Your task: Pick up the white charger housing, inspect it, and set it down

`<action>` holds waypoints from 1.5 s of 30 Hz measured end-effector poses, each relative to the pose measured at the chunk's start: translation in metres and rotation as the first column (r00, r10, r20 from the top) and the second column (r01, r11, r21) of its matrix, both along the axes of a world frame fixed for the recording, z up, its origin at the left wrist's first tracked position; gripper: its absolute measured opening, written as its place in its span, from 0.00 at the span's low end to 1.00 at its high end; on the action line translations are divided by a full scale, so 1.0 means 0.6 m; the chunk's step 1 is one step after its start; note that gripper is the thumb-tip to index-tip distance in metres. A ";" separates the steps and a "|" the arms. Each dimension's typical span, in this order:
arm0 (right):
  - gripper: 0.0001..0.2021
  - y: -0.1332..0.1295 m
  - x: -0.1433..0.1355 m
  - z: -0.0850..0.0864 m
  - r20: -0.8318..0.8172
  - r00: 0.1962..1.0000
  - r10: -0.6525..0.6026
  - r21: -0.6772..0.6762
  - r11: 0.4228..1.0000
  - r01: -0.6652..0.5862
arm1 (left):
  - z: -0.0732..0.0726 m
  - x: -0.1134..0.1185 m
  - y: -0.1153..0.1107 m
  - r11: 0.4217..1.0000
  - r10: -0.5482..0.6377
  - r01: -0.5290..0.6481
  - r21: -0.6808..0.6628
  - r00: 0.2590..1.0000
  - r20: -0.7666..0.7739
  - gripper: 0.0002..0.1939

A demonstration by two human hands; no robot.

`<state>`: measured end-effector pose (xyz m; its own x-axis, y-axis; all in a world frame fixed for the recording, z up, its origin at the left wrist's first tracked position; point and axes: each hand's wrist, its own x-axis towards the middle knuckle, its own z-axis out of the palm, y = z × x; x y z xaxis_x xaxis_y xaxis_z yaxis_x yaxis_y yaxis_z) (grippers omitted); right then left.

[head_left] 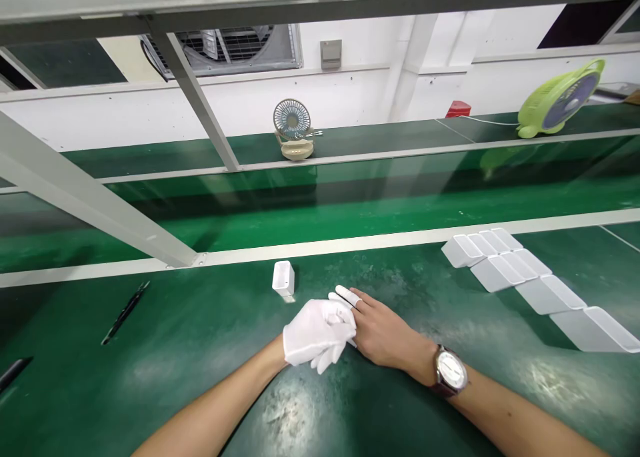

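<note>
My left hand [319, 334] wears a white fabric glove. Its fingers are closed on a white finger cot at the fingertips of my right hand [383, 327], and the exact grip is partly hidden. Bare skin shows on the right hand, apart from white finger cots [349, 296] on some fingers; its visible fingers are stretched out toward the left. A wristwatch [451, 370] is on the right wrist. Just beyond the gloved hand, a small white rectangular case [284, 278] stands on the green tabletop [210, 377].
Several white translucent boxes [550, 294] form a slanting row at right. A black pen [125, 314] lies at left, near a metal post [150, 227]. A small fan [294, 127] and a green fan [560, 100] stand on the far shelf. A dark object [15, 372] is at the left edge.
</note>
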<state>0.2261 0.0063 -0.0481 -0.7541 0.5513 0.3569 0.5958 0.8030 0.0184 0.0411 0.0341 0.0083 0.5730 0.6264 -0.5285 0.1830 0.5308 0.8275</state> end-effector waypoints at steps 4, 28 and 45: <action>0.08 0.002 0.002 0.006 0.073 0.997 -0.015 -0.024 1.000 0.017 | -0.011 -0.002 0.007 0.993 0.075 -0.080 0.085 0.995 0.071 0.20; 0.06 0.006 0.004 0.005 0.048 0.999 -0.006 -0.021 1.000 0.007 | -0.032 -0.010 0.013 0.997 0.069 -0.074 0.003 0.939 0.337 0.13; 0.08 0.009 0.006 -0.006 -0.010 0.999 -0.042 -0.104 0.994 0.041 | -0.033 -0.002 0.007 0.989 0.101 -0.132 0.062 0.926 0.365 0.13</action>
